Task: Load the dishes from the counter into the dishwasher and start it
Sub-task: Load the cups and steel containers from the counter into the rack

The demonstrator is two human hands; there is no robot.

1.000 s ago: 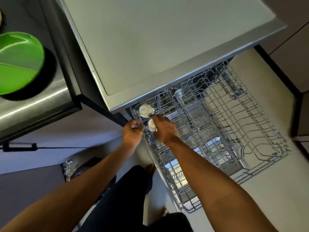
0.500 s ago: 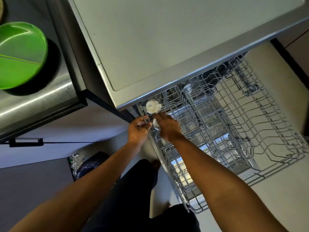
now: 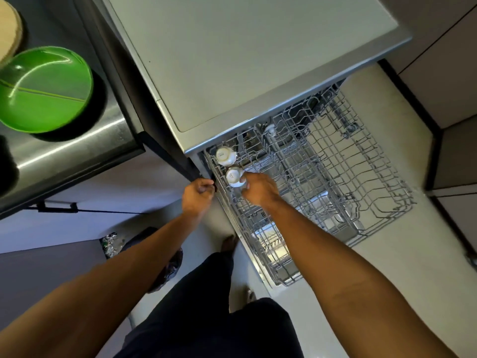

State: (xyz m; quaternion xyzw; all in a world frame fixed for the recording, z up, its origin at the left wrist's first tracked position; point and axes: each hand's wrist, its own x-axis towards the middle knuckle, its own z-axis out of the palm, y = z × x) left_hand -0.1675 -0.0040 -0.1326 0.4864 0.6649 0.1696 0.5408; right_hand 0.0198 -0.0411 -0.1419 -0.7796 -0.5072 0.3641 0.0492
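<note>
While the right hand [image 3: 258, 191] pinches the 2nd cup [image 3: 233, 177] w/ curled fingers, bottom-up in the upper rack [image 3: 348, 177] at the corner by the dishwasher [image 3: 245, 60] body, the left hand [image 3: 197, 196] curls on that rack's near rim, prob. steadying it. The 1st cup [image 3: 224, 155] sits upside down just beyond, nearly touching. Key relation: 2nd cup lies ahead & slightly left of the right hand, axis approx. upright, so letting go needs only a straight pull back. A green plate [image 3: 44, 89] waits on the counter [image 3: 72, 153], far left; left hand is nearer it.
</note>
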